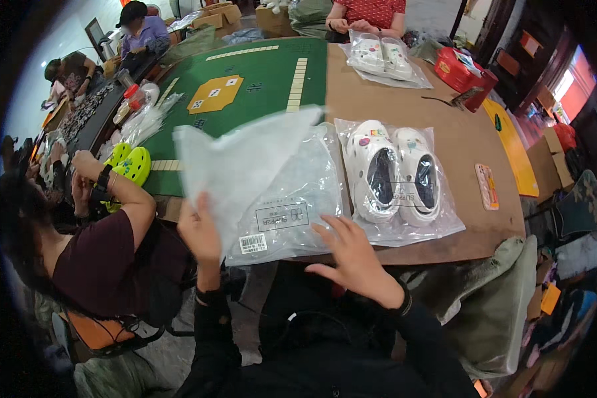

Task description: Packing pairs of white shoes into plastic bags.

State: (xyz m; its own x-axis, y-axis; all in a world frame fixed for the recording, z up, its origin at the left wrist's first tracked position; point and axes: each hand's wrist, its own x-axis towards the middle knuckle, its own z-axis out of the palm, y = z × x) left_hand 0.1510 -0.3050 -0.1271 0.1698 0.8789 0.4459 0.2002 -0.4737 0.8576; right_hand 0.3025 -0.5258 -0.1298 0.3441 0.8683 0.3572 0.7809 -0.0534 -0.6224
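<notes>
My left hand [200, 229] is closed on the lower edge of a thin white sheet [242, 169], which stands up from the table and looks slightly blurred. Behind and beside it lies a flat clear plastic bag [288, 189] with a printed box and a barcode sticker. Over the near right part of that bag my right hand [353, 255] is spread, holding nothing; whether its fingertips touch the plastic I cannot tell. Just to the right, a pair of white clogs [373, 172] with colourful charms rests inside another clear bag [444, 225].
A green game mat [265, 73] with rows of tiles covers the table's far left. Yellow-green clogs [134, 166] sit by a co-worker [106, 259] at my left. Farther off are another bagged white pair [381, 56], a red container [458, 69] and a phone [486, 187].
</notes>
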